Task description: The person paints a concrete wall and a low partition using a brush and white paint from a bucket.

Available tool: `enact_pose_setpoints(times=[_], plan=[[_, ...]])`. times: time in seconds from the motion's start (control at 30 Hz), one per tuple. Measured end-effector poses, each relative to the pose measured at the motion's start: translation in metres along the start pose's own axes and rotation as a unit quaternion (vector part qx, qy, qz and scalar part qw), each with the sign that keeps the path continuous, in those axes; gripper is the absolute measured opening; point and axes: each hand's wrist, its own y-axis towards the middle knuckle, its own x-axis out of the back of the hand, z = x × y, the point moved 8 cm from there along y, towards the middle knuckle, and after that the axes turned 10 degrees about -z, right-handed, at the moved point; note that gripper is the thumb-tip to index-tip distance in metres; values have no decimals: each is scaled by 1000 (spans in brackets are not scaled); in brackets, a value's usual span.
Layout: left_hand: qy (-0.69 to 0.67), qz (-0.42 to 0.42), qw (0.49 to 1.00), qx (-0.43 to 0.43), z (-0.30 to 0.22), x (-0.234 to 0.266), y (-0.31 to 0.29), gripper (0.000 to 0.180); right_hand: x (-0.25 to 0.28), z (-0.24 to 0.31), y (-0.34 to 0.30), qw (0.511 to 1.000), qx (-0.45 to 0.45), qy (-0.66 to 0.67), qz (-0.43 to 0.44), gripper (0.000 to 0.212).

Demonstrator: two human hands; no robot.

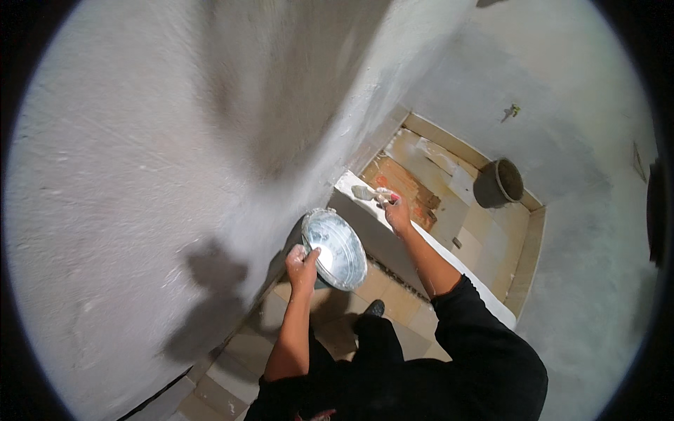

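My left hand grips the near rim of a bucket, its thumb over the edge. The bucket is tilted, its inside walls are smeared white, and white paint or a similar liquid lies low in it. Further right and ahead, my right hand is closed around the handle of a paintbrush. The brush's bristles point left, toward the wall, and white stuff coats its handle. The brush is over the white top of a low ledge; whether it touches cannot be told.
A rough, pale plastered wall rises close on my left. The low white-topped ledge borders a tiled recess with an orange-brown patch and a dark bucket in its far corner. A small tap juts from the far wall. Tiles cover the floor.
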Motion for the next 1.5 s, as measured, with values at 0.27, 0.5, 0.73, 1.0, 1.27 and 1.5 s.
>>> enact_pose_setpoints(times=[0.27, 0.5, 0.73, 1.0, 1.27, 1.5], plan=[[29, 62, 998, -19, 83, -17, 54, 27, -75, 28, 35, 875, 382, -285, 88, 23], [-44, 102, 992, -65, 172, 0, 105, 18, -69, 38, 31, 931, 343, -125, 29, 21], [-100, 124, 983, -86, 205, -7, 103, 8, -29, 18, 88, 880, 389, -221, -159, 23], [-111, 123, 977, -131, 198, -5, 97, 10, -115, 31, -44, 797, 543, -263, 28, 30], [-134, 124, 974, -133, 214, -2, 106, 13, -41, 23, 24, 855, 440, -183, -204, 34], [-163, 132, 967, -147, 207, 10, 105, 15, -42, 61, -23, 766, 448, -345, -306, 26]])
